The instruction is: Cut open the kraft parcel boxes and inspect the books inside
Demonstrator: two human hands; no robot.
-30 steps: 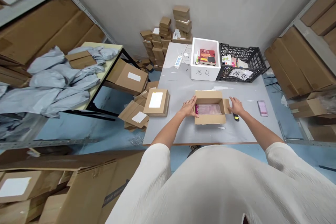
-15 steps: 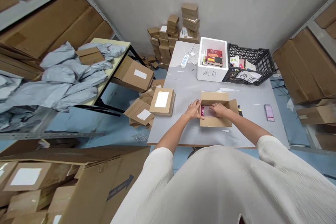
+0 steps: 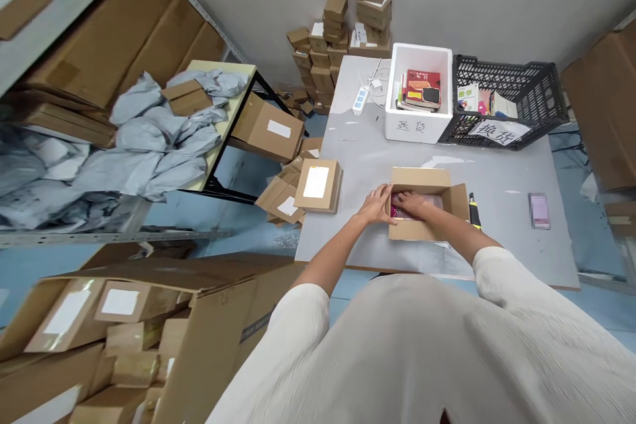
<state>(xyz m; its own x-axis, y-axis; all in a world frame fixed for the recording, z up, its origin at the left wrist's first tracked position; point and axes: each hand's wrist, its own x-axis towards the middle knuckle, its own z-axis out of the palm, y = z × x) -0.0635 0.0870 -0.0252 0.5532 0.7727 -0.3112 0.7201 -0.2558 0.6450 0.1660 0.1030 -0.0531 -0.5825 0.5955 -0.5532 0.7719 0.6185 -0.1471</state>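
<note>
On the grey table stands an open cardboard box with its flaps folded out. My left hand grips the box's left end, thumb and fingers around the wall. Inside the box, my right hand reaches left with its fingers stretched out, touching a flat magenta item with pale lettering, perhaps a book. Hand and forearm cover part of that item. Just right of the box lies a black and yellow box cutter. A closed carton with a white label sits to the left.
Behind the box stand a white foam bin and a black plastic crate, both holding books. A power strip and a phone lie on the table. A large carton full of boxes stands at lower left.
The camera view has turned, so the scene sits differently in the picture. My right hand has moved left inside the box, toward its left end. My left hand stays on that end.
</note>
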